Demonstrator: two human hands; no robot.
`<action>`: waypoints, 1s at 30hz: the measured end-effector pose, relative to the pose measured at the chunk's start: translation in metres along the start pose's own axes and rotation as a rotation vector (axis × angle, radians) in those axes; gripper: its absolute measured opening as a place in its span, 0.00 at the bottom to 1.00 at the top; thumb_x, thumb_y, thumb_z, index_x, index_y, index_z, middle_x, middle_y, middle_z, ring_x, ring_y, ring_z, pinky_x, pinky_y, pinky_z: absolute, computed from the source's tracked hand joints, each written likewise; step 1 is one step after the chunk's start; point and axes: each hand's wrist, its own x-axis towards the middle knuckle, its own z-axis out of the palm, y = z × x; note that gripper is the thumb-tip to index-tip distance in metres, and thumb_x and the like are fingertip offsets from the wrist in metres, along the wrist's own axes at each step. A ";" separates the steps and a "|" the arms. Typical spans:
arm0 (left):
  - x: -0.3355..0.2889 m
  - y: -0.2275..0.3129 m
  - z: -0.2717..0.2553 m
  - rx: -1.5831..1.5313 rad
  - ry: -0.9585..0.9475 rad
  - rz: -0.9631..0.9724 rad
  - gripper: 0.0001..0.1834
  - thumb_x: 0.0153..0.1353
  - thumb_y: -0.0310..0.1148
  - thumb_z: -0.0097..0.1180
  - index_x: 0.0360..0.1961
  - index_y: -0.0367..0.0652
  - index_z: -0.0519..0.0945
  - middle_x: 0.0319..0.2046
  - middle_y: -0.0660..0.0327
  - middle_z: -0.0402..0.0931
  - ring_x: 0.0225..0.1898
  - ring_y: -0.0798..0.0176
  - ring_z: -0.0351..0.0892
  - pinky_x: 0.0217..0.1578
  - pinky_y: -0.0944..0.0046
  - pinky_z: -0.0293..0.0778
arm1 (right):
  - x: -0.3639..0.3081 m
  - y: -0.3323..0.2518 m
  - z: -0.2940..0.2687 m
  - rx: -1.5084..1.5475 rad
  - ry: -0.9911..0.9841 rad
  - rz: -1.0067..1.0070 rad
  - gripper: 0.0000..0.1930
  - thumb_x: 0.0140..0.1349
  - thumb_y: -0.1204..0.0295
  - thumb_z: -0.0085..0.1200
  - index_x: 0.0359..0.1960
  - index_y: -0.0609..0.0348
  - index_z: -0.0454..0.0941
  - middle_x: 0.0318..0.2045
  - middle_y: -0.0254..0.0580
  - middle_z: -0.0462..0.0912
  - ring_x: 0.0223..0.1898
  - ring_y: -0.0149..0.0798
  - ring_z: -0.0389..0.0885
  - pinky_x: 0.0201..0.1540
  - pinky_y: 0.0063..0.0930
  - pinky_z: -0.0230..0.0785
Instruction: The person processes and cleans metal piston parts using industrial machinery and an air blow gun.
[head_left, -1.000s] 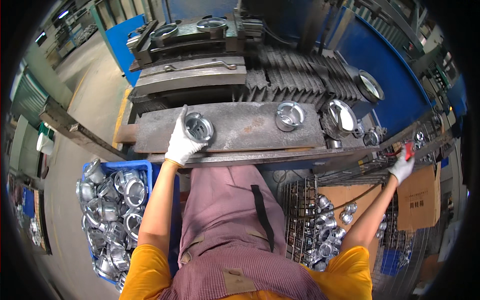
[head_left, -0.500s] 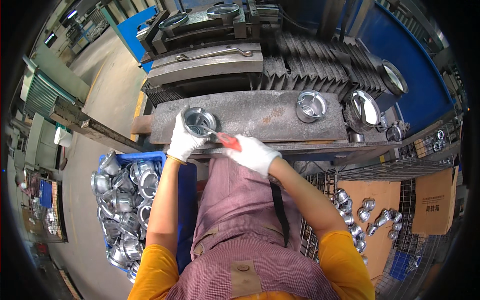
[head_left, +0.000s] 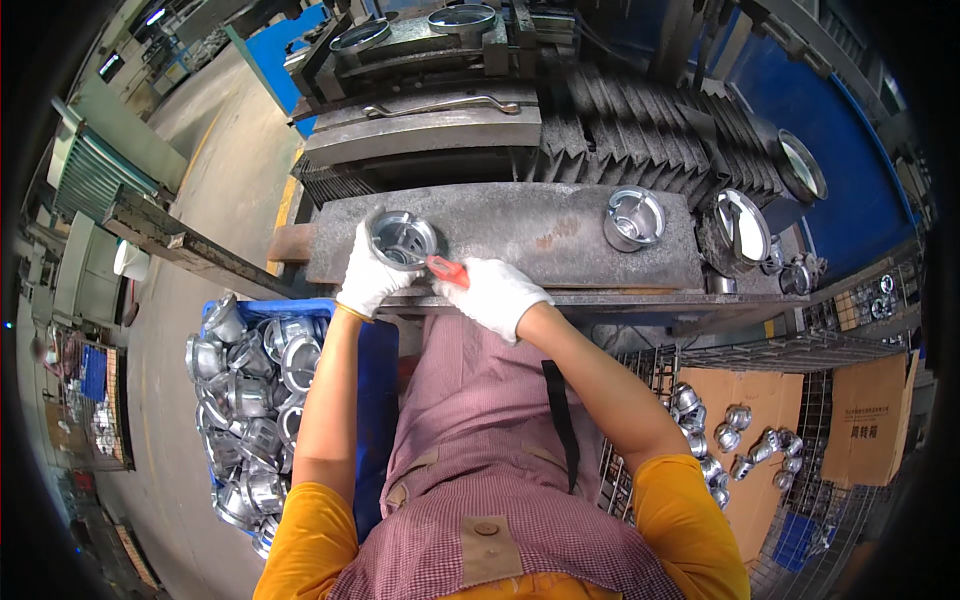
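A silvery cup-shaped metal casting (head_left: 404,238) with an open round top stands at the left part of the grey steel plate (head_left: 500,235). My left hand (head_left: 370,278), in a white glove, is closed around the casting's near left side. My right hand (head_left: 497,297), gloved too, grips a hand tool by its red handle (head_left: 447,271). The tool's front end meets the casting's right rim; its tip cannot be made out. A second similar casting (head_left: 634,220) stands apart on the right part of the plate.
A blue crate (head_left: 375,400) heaped with castings stands at lower left. At lower right, a wire cage (head_left: 740,350) lined with cardboard (head_left: 770,400) holds more metal parts. A wrench (head_left: 440,105) lies on the machine block behind the plate. Pleated black covers (head_left: 640,140) lie beyond.
My right hand and the red-handled tool have moved left and slightly away from me, closer against the casting's rim. My left hand stays on the casting. The whole view has shifted slightly.
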 end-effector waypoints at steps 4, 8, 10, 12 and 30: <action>-0.002 -0.011 -0.005 0.063 0.015 0.001 0.57 0.34 0.33 0.77 0.63 0.42 0.52 0.50 0.55 0.71 0.49 0.62 0.74 0.51 0.61 0.72 | 0.001 -0.006 0.000 -0.010 0.000 -0.005 0.23 0.58 0.53 0.50 0.36 0.66 0.79 0.33 0.61 0.80 0.38 0.58 0.80 0.42 0.44 0.70; -0.003 -0.013 -0.003 0.087 0.030 -0.003 0.57 0.33 0.34 0.78 0.63 0.41 0.52 0.50 0.54 0.70 0.49 0.61 0.74 0.51 0.61 0.72 | 0.005 0.001 0.005 -0.004 -0.010 -0.013 0.23 0.57 0.53 0.50 0.36 0.65 0.79 0.33 0.61 0.80 0.38 0.58 0.80 0.43 0.43 0.71; -0.003 -0.007 -0.002 0.070 0.046 -0.010 0.59 0.31 0.35 0.78 0.63 0.40 0.53 0.50 0.53 0.70 0.50 0.60 0.74 0.50 0.62 0.72 | 0.004 0.000 0.003 0.010 -0.008 -0.011 0.23 0.57 0.53 0.50 0.36 0.65 0.79 0.33 0.61 0.80 0.38 0.57 0.80 0.43 0.43 0.71; -0.004 -0.004 -0.003 0.009 0.038 -0.035 0.59 0.31 0.35 0.78 0.63 0.39 0.53 0.50 0.53 0.70 0.50 0.59 0.73 0.50 0.62 0.72 | 0.003 -0.002 0.002 0.004 -0.048 0.011 0.22 0.59 0.52 0.51 0.41 0.61 0.77 0.35 0.59 0.80 0.40 0.59 0.78 0.42 0.41 0.69; -0.010 -0.013 0.005 0.094 0.140 -0.043 0.57 0.33 0.33 0.78 0.62 0.39 0.52 0.49 0.53 0.71 0.50 0.61 0.74 0.52 0.61 0.71 | 0.000 -0.006 -0.001 -0.016 -0.031 0.007 0.23 0.58 0.52 0.50 0.37 0.64 0.79 0.34 0.61 0.80 0.40 0.58 0.79 0.43 0.44 0.70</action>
